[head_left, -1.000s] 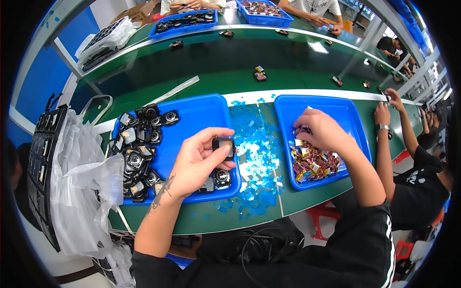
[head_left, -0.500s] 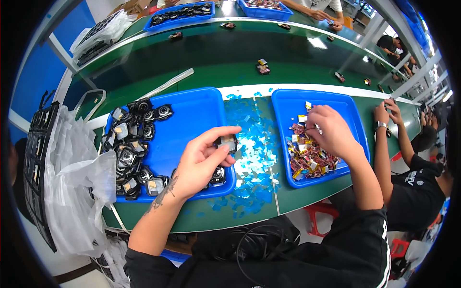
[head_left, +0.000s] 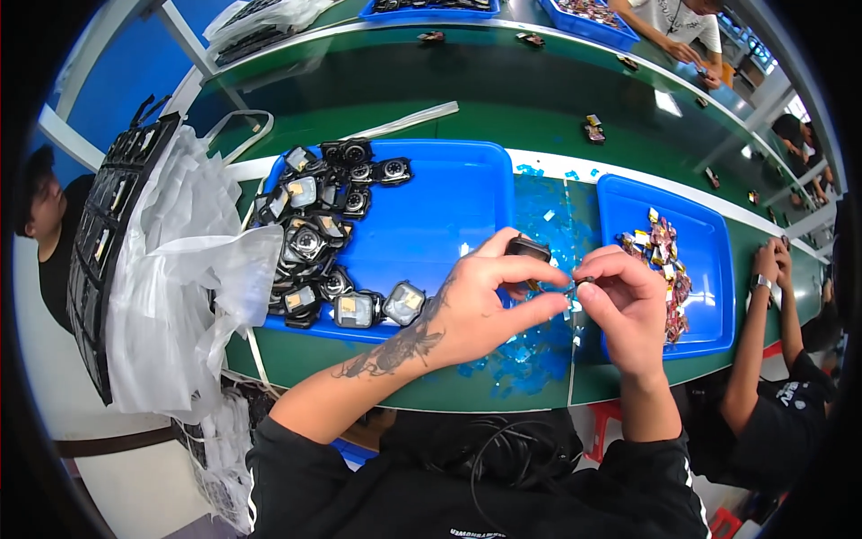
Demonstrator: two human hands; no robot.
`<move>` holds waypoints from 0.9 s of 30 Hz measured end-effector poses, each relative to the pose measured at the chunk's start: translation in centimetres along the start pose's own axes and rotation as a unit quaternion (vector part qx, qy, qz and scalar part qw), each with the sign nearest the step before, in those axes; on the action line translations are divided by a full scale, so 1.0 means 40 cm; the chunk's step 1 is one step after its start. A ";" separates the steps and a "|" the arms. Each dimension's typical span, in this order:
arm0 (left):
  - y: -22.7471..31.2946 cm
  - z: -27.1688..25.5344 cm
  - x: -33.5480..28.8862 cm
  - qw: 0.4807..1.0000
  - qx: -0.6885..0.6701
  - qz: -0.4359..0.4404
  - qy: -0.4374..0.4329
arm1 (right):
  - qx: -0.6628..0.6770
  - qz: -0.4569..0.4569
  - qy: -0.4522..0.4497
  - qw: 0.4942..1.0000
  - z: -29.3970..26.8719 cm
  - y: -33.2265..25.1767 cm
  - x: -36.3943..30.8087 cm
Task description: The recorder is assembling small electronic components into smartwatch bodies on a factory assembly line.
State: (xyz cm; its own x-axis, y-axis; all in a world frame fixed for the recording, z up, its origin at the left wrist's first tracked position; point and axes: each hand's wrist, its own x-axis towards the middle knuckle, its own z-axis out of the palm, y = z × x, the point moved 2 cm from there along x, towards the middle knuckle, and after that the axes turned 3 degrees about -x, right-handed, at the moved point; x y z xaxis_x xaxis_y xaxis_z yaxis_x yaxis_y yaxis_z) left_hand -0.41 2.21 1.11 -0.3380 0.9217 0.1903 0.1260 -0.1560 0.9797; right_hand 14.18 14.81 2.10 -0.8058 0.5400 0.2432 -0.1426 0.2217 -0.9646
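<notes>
My left hand is closed around a black smartwatch case, whose dark upper edge shows above the fingers. Just to its right, my right hand pinches thumb and forefinger together at a small dark piece, too small to name. The fingertips of both hands almost meet over the blue film scraps strewn on the green bench. Left of them, a blue tray holds many similar watch cases. Behind my right hand lies a second blue tray with small circuit pieces bearing yellow and white parts.
Black slotted trays in clear plastic wrap stand at the left. Beyond a white ledge, a green conveyor carries scattered small parts. A co-worker's hands are at the right; another person sits across the line.
My right hand has come out of the right-hand tray and moved left to the left hand. The whole view has shifted, and the circuit pieces now lie bunched along that tray's left side.
</notes>
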 end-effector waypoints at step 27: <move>-0.004 -0.005 -0.003 0.990 0.098 0.102 0.021 | -0.058 0.095 -0.086 0.990 0.002 -0.032 0.011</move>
State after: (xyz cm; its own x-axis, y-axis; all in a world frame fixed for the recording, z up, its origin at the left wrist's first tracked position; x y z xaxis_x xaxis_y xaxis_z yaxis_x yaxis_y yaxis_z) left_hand -0.57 2.07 0.96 -0.3246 0.8616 0.3902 0.3729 -0.2625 0.8900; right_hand 13.96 14.72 3.43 -0.8989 0.4373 0.0290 0.0788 0.2263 -0.9709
